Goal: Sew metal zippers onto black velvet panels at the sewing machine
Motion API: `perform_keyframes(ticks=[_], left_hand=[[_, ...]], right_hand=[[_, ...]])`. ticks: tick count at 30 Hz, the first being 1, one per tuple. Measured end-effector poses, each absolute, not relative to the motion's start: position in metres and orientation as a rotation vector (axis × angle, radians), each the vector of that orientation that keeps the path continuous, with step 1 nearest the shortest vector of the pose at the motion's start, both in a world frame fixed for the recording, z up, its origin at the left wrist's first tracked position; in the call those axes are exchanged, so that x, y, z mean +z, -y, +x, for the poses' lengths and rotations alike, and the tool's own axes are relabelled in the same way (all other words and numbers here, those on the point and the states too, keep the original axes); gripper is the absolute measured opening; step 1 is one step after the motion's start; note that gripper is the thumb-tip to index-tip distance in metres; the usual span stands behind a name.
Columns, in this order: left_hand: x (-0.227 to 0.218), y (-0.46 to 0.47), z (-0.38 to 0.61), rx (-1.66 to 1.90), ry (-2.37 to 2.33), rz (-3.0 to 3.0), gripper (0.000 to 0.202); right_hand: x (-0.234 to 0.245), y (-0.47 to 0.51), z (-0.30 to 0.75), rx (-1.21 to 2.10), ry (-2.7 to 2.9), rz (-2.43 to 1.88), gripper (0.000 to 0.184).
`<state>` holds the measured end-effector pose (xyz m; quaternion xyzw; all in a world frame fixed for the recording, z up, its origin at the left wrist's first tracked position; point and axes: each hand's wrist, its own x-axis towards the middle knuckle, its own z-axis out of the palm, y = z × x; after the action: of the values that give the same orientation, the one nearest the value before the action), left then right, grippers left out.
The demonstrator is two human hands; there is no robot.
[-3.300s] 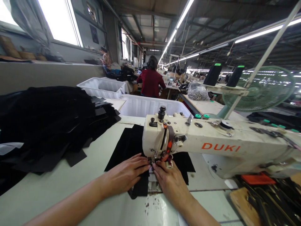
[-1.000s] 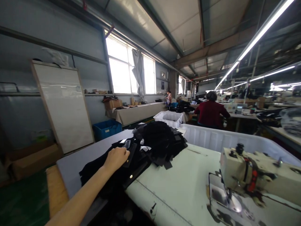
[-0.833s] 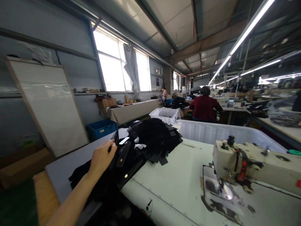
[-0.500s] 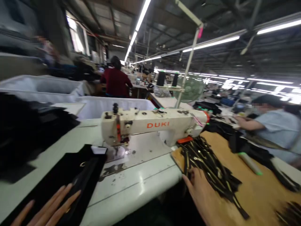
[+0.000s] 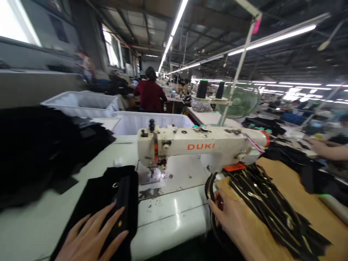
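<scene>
My left hand (image 5: 94,232) lies with fingers spread on a black fabric piece (image 5: 98,192) to the left of the sewing machine (image 5: 201,145). A dark strip with gold-coloured metal bits lies along that piece beside my fingers. My right hand (image 5: 231,215) pinches a black zipper (image 5: 209,188) with gold teeth, at the table's front edge. The zipper curves up from my fingertips and hangs down below them. Just beyond that hand, a heap of similar zippers (image 5: 269,203) rests on a brown board (image 5: 282,177).
Black fabric pieces (image 5: 40,152) are piled at the left. White bins (image 5: 152,117) stand behind the machine, and thread cones (image 5: 202,89) sit on a stand. A person in dark red (image 5: 150,92) sits ahead; a co-worker's arm (image 5: 326,149) reaches in at right.
My right hand has drawn a zipper away from the heap, leftward. The black fabric's white end patch no longer shows. The view has swung left, shifting the scene rightward.
</scene>
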<state>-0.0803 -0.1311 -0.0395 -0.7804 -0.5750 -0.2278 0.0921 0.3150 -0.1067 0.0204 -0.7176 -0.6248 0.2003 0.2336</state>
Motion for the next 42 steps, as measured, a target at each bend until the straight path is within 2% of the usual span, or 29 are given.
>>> perform_keyframes(ticks=[4,7,10,15,18,21,26,28,31,36,42], left_hand=[[0.001,0.107,-0.076,-0.654,1.732,-2.381,0.041],[0.018,0.069,-0.075,-0.592,1.822,-2.464,0.039],[0.02,0.023,-0.084,-0.535,1.869,-2.486,0.042],[0.015,-0.035,-0.104,-0.452,1.899,-2.614,0.049],[0.015,-0.042,-0.106,-0.44,1.887,-2.715,0.038],[0.012,-0.033,-0.094,-0.479,1.878,-2.796,0.023],[0.004,-0.014,-0.061,-0.649,1.874,-2.793,0.016],[0.003,-0.004,-0.051,-0.733,1.863,-2.699,0.023],[0.002,0.023,-0.043,-0.831,1.805,-2.552,0.048],[-0.006,0.07,-0.034,-0.635,1.422,-2.619,0.069],[-0.011,0.067,-0.028,-0.495,1.376,-2.661,0.073]], right_hand=[[0.008,0.082,0.252,1.404,1.711,-1.548,0.047],[0.001,0.062,0.215,1.566,1.83,-1.517,0.051],[0.006,0.044,0.202,1.415,1.932,-1.578,0.042],[0.023,0.018,0.214,0.737,2.145,-1.458,0.017],[0.016,0.005,0.217,0.417,2.435,-1.084,0.03],[0.004,0.007,0.211,0.335,2.535,-0.907,0.035],[0.003,0.03,0.2,0.42,2.593,-0.797,0.03],[0.005,0.034,0.199,0.401,2.573,-0.82,0.027],[0.004,0.034,0.201,0.333,2.601,-0.85,0.029],[-0.002,0.034,0.203,0.199,2.657,-0.85,0.038],[-0.004,0.035,0.205,0.005,2.601,-0.775,0.041]])
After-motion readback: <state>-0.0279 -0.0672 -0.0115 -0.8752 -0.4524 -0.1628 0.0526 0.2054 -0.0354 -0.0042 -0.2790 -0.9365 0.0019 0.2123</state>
